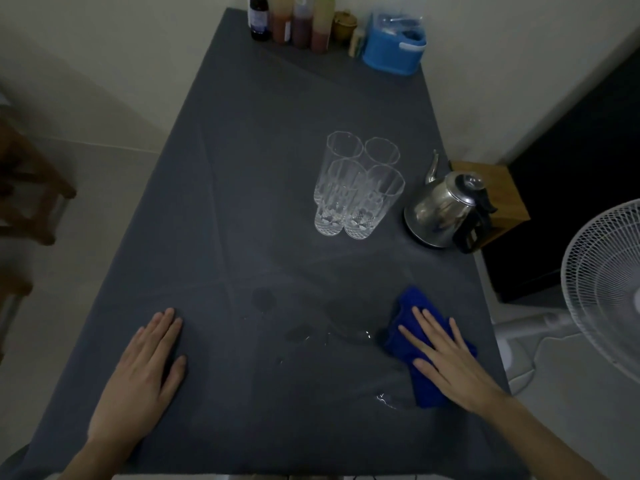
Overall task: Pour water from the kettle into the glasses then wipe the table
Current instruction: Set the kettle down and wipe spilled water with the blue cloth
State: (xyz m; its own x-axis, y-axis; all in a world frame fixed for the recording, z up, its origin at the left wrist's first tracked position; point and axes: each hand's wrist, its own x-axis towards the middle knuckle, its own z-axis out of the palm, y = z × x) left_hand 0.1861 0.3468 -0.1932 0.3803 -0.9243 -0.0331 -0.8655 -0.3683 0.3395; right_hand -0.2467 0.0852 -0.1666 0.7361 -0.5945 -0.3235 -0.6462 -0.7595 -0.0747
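Several tall clear glasses (356, 188) stand bunched together right of the middle of the dark grey table (249, 161). A steel kettle (443, 211) with a black handle sits just right of them, near the table's right edge. Small puddles of water (332, 336) glisten on the near part of the table. My right hand (446, 358) lies flat with spread fingers on a blue cloth (415, 320), pressing it onto the table right of the puddles. My left hand (145, 368) rests flat on the bare table at the near left, holding nothing.
Several bottles (294, 22) and a blue plastic container (394, 46) line the far end of the table by the wall. A white fan (606, 285) stands off the right edge, a wooden box (498, 188) behind the kettle, and a wooden chair (31, 188) at the left.
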